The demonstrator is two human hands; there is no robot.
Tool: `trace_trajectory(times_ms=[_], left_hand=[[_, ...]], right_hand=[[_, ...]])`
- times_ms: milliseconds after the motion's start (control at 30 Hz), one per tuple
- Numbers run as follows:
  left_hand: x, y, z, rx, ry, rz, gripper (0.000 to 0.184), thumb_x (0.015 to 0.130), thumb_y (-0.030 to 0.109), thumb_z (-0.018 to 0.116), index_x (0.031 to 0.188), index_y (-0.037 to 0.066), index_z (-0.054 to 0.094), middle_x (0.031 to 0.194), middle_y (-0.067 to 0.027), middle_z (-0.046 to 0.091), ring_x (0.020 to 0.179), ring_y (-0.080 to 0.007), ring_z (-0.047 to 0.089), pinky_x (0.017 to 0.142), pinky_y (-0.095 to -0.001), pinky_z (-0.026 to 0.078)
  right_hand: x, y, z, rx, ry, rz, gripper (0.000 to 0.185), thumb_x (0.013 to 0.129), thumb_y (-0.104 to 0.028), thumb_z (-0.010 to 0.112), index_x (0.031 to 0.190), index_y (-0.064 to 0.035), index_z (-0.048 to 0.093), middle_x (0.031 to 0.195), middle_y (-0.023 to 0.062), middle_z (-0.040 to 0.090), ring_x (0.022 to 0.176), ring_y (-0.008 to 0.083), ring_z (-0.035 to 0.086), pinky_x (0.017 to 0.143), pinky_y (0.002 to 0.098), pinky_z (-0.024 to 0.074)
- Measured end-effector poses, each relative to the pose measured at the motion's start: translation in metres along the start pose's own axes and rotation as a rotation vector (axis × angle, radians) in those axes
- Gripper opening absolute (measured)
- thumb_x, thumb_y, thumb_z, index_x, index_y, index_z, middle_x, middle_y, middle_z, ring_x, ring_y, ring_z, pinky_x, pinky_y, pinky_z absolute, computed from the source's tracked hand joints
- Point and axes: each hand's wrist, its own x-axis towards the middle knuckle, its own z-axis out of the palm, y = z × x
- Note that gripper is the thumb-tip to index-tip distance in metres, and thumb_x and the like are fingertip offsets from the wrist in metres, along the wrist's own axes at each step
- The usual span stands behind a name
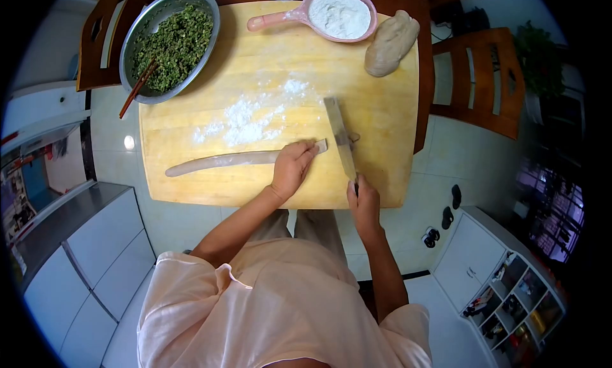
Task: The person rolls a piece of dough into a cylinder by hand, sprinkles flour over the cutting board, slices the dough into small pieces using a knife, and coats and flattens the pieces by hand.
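A long rope of dough (223,162) lies across the wooden board (191,193). My left hand (294,167) is closed on the rope near its right end, and a short stub of dough sticks out past the fingers. In my right hand (364,205) is the handle of a cleaver (340,135), its broad blade pointing away from me just right of the rope's end. A small piece of dough (354,137) shows at the blade's right side, partly hidden by it. Loose white flour (242,121) is scattered beyond the rope.
A metal bowl (125,56) of chopped green filling (175,46) with chopsticks (137,91) stands at the far left. At the far right are a pink scoop (274,20) of flour and a lump of dough (392,43). Wooden chairs (481,81) flank the table.
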Motion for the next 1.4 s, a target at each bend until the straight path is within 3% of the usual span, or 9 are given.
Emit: trace_trajectory(times_ms=[233, 333, 533, 700, 800, 933, 1033, 1400], left_hand=[[-0.009, 0.008, 0.004, 0.072, 0.021, 0.106, 0.012, 0.078, 0.003, 0.071, 0.089, 0.004, 0.066, 0.107, -0.0089, 0.068, 0.092, -0.0273, 0.062, 0.078, -0.0385, 0.047], [-0.011, 0.009, 0.002, 0.104, -0.053, 0.094, 0.018, 0.083, 0.008, 0.066, 0.100, 0.005, 0.069, 0.112, -0.0064, 0.068, 0.099, -0.0237, 0.061, 0.083, -0.0362, 0.045], [-0.012, 0.007, 0.003, 0.122, -0.074, 0.113, 0.015, 0.083, 0.008, 0.067, 0.097, 0.004, 0.070, 0.110, -0.0058, 0.068, 0.098, -0.0228, 0.061, 0.082, -0.0360, 0.045], [-0.006, 0.004, 0.005, 0.114, -0.082, 0.070, 0.013, 0.083, 0.008, 0.068, 0.095, 0.003, 0.069, 0.106, -0.0062, 0.068, 0.097, -0.0231, 0.061, 0.081, -0.0352, 0.045], [-0.007, 0.004, 0.003, 0.082, -0.079, 0.075, 0.014, 0.083, 0.007, 0.068, 0.096, 0.003, 0.068, 0.104, -0.0079, 0.067, 0.096, -0.0256, 0.061, 0.080, -0.0375, 0.046], [0.002, 0.003, 0.000, -0.047, 0.013, -0.033, 0.013, 0.083, 0.005, 0.069, 0.095, 0.002, 0.065, 0.104, -0.0128, 0.066, 0.094, -0.0326, 0.062, 0.079, -0.0422, 0.049], [0.009, 0.000, -0.003, -0.127, 0.033, -0.265, 0.013, 0.083, 0.005, 0.070, 0.094, 0.001, 0.063, 0.103, -0.0161, 0.064, 0.093, -0.0374, 0.061, 0.079, -0.0437, 0.050], [0.010, -0.007, 0.000, -0.105, 0.103, -0.209, 0.009, 0.082, 0.003, 0.071, 0.087, -0.001, 0.065, 0.095, -0.0150, 0.065, 0.088, -0.0351, 0.062, 0.075, -0.0414, 0.052]], right_hand=[[-0.064, 0.000, 0.014, -0.093, -0.067, 0.049, 0.032, 0.096, -0.016, 0.057, 0.123, -0.0014, 0.060, 0.110, 0.0230, 0.067, 0.093, 0.0419, 0.067, 0.081, 0.0473, 0.0540], [-0.073, -0.007, 0.019, -0.131, -0.081, 0.094, 0.033, 0.095, -0.017, 0.057, 0.125, -0.0029, 0.059, 0.111, 0.0219, 0.067, 0.093, 0.0410, 0.067, 0.080, 0.0479, 0.0544], [-0.071, -0.008, 0.027, -0.193, -0.097, 0.134, 0.032, 0.095, -0.017, 0.058, 0.124, -0.0019, 0.058, 0.112, 0.0217, 0.067, 0.091, 0.0407, 0.067, 0.078, 0.0486, 0.0543], [-0.041, -0.002, 0.046, -0.243, -0.089, 0.096, 0.032, 0.095, -0.017, 0.059, 0.121, 0.0016, 0.057, 0.103, 0.0255, 0.068, 0.084, 0.0429, 0.067, 0.073, 0.0507, 0.0530], [-0.014, -0.001, 0.049, -0.201, -0.083, 0.034, 0.027, 0.097, -0.014, 0.056, 0.114, 0.0063, 0.058, 0.082, 0.0294, 0.064, 0.077, 0.0473, 0.063, 0.068, 0.0523, 0.0485], [0.010, 0.015, 0.047, -0.093, 0.012, -0.063, 0.024, 0.096, -0.016, 0.058, 0.109, 0.0041, 0.060, 0.084, 0.0279, 0.065, 0.078, 0.0466, 0.064, 0.068, 0.0508, 0.0504], [0.009, 0.004, 0.027, 0.051, 0.000, -0.019, 0.024, 0.096, -0.015, 0.058, 0.111, 0.0038, 0.059, 0.086, 0.0279, 0.065, 0.080, 0.0464, 0.064, 0.070, 0.0506, 0.0499], [-0.043, -0.009, 0.016, -0.134, -0.107, -0.008, 0.030, 0.097, -0.014, 0.055, 0.121, 0.0022, 0.060, 0.107, 0.0246, 0.067, 0.095, 0.0412, 0.066, 0.082, 0.0471, 0.0525]])
